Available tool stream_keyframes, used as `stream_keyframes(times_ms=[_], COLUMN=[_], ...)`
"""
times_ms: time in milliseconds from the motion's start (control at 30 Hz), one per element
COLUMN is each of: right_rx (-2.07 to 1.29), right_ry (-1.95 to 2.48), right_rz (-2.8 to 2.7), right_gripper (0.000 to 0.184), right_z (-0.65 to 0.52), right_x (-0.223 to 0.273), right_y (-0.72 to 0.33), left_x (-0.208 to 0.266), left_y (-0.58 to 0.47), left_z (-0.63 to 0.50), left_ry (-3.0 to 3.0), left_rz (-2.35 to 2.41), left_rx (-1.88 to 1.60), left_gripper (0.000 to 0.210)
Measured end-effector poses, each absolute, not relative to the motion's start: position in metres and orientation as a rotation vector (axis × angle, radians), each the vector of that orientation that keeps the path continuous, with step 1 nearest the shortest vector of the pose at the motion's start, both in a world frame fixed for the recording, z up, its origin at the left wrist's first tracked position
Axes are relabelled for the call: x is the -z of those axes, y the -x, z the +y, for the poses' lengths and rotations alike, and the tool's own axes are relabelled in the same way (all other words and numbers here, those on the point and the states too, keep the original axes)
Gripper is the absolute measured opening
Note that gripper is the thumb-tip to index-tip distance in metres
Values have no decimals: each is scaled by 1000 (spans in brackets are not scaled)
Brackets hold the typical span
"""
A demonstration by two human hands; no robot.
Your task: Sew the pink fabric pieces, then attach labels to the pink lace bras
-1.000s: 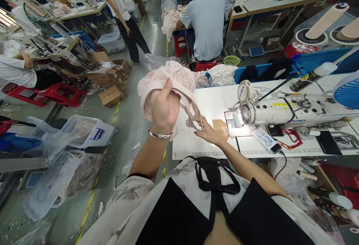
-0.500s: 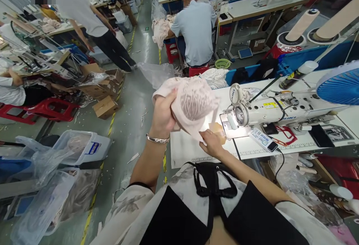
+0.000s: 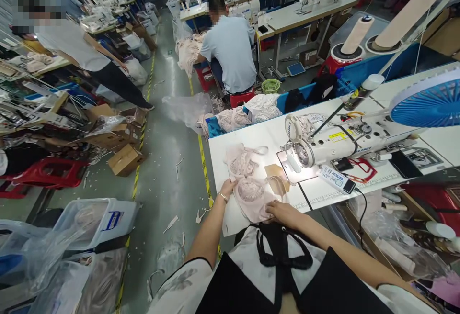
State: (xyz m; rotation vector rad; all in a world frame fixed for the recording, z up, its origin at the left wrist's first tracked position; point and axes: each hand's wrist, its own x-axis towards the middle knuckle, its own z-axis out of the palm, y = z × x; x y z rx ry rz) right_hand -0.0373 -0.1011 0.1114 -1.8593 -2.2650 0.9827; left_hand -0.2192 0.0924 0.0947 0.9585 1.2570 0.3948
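A white, grey-blotched top (image 3: 247,252) with black panels (image 3: 232,290), bow (image 3: 280,262) and sleeve edges (image 3: 201,258) is worn with a silvery bracelet (image 3: 223,196).

Pale pink lace-patterned bra (image 3: 248,192), white table (image 3: 266,137), blue fan (image 3: 427,101), yellow-and-black striped floor tape (image 3: 205,170), green basket (image 3: 270,85)

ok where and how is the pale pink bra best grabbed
The pale pink bra is probably best pinched by its nearer cup's side edges, from the near side: it lies spread on the table, cups one beyond the other, those edges closest.
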Motion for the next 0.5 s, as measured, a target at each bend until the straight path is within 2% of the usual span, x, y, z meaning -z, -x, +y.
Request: stream_keyframes(times_ms=[167, 333, 500], right_rx=[-908, -718, -550], right_ry=[2075, 2472, 2623], right_rz=[-2073, -1757, -1603], right_gripper=[25, 34, 35], right_z=[-93, -79, -77], right_x=[-100, -74, -46], right_y=[30, 4, -9], left_x=[-74, -91, -101], left_y=[227, 224, 182], left_z=[119, 201, 305], left_ry=[-1088, -1218, -1368], left_rz=[1457, 1526, 1493], left_rx=[-247, -246, -292], left_gripper=[23, 25, 27])
